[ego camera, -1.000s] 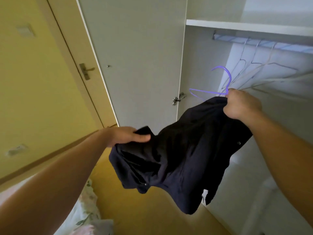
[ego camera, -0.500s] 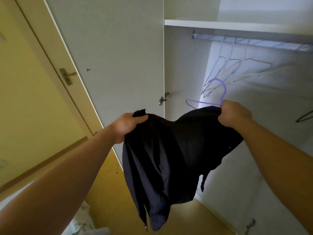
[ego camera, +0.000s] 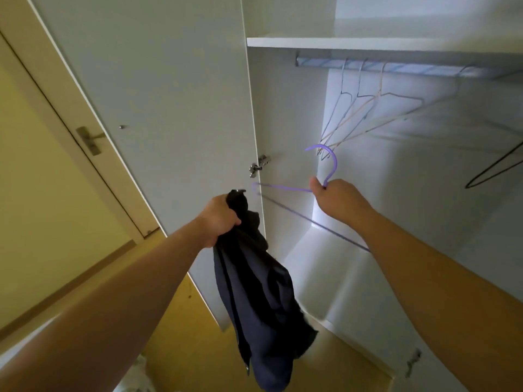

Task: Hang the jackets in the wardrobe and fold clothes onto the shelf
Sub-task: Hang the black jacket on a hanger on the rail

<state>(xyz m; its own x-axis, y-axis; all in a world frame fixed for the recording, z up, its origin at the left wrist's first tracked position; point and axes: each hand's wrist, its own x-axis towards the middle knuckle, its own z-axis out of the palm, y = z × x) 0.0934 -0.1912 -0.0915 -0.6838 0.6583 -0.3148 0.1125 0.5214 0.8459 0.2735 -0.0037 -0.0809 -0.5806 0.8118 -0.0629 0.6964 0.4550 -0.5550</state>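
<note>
The person shows only as two arms. The left hand (ego camera: 219, 219) and the right hand (ego camera: 338, 202) are bare, and the wrists and forearms are uncovered all the way to the edges of the view. Under the wide lens the left forearm (ego camera: 127, 281) broadens heavily toward the bottom left corner and the right forearm (ego camera: 424, 267) toward the bottom right, both smooth, softly lit on top and shadowed beneath. Any clothing lies outside the view.

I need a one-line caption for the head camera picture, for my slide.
Left hand grips a dark jacket while the right hand holds a purple hanger before the open wardrobe.
</note>
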